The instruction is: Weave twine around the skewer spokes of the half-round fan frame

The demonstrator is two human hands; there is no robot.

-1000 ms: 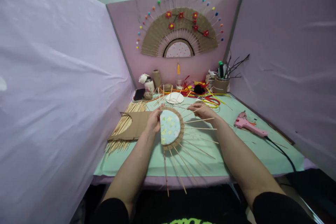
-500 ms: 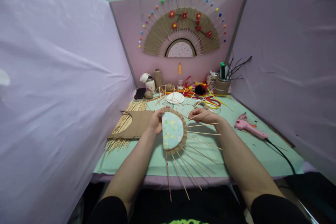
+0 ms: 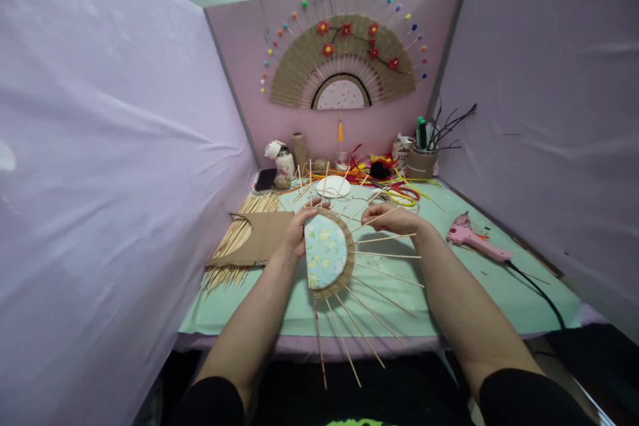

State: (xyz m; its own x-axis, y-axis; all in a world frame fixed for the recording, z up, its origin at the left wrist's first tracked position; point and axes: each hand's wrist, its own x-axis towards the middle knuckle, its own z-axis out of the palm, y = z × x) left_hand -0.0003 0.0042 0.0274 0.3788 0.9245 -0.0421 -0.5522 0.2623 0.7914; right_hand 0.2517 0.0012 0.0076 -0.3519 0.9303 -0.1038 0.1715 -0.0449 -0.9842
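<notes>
My left hand [image 3: 294, 231] grips the straight left edge of a half-round fan piece [image 3: 325, 251], pale blue with yellow blotches and rimmed in woven twine. Thin wooden sticks [image 3: 387, 277] radiate from it to the right and downward. It is held just above the green table mat [image 3: 449, 293]. My right hand [image 3: 389, 216] sits at the fan piece's upper right, fingers pinched among the upper sticks and the twine there.
A brown cardboard piece [image 3: 259, 238] lies over a bundle of sticks [image 3: 234, 246] at left. A pink glue gun [image 3: 476, 245] with black cord lies at right. Craft clutter, a white disc [image 3: 333, 186] and a holder of tools [image 3: 422, 158] line the back. A finished fan [image 3: 344, 56] hangs on the wall.
The fan piece has turned slightly in my hands, its lower sticks swinging downward to the right. My right hand has shifted a little along the upper sticks.
</notes>
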